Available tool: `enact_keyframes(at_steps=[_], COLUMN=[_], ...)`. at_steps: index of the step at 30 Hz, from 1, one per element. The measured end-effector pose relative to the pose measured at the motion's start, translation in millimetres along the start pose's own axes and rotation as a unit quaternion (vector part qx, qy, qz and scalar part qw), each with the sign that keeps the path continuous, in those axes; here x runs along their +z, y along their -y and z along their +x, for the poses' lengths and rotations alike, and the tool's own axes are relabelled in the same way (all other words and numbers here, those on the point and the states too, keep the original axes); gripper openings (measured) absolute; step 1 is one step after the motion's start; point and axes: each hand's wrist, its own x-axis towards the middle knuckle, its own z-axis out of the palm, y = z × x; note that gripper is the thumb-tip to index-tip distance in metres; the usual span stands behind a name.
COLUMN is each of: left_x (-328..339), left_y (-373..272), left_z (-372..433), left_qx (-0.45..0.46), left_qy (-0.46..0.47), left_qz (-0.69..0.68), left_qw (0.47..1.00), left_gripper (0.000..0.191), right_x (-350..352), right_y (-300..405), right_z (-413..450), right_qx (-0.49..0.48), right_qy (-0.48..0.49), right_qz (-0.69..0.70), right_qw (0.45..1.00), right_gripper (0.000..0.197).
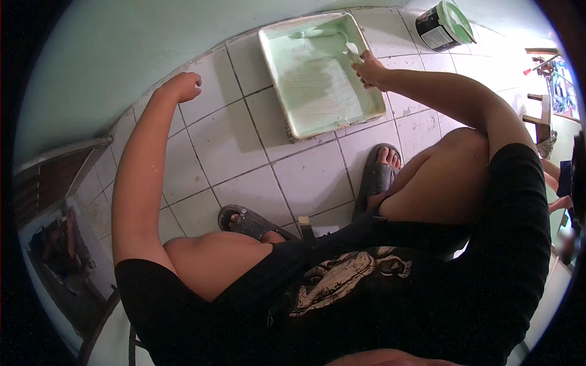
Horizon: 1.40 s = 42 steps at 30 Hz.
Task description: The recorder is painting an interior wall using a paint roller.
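Observation:
My right hand (371,71) grips the handle of a paint roller (351,47) over the right side of a paint tray. The roller's cover (318,33) lies at the tray's far end, coated in pale green paint. Wet green paint spreads over the bottom of the tray (278,87), whose ribbed slope shows through in the middle. Out to the left, my left hand (182,87) hangs near the base of the wall with its fingers curled and nothing visible in them.
A bucket of green paint (439,28) stands at the far right by the pale green wall (137,41). White floor tiles (311,178) lie beneath my sandalled feet. A wooden piece (59,160) leans at the left. Another person's arm (559,204) shows at the right edge, near a wooden stool (542,120).

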Motion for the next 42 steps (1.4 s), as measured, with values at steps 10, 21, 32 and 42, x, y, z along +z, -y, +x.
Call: enact_keyframes(at_steps=[10,21,32,42], left_x=[9.8,4.1,6.3,6.8], left_y=[10.2,-1.3,6.2,2.7], left_z=[-13.0,-7.0,-12.9,-10.4], left_qx=[-0.045,-0.019,-0.021,-0.018], left_qy=[0.035,0.015,0.032,0.013], left_qz=[-0.005,-0.006,-0.011,-0.009], left_qw=[0.998,1.0,0.999,1.0], left_gripper=[0.029,0.029,0.03,0.029], right_x=[4.3,10.8,7.9,19.0], right_y=[-25.8,-13.3,-15.3,1.3], right_z=[-26.6,-0.7,-22.9,-57.0], right_qx=[0.009,-0.013,0.004,0.016], right_qy=[0.014,0.009,0.0,0.021], right_qz=[-0.032,-0.036,-0.048,-0.037], right_qw=[0.999,0.999,0.999,0.999], right_gripper=[0.039,0.044,0.04,0.041])
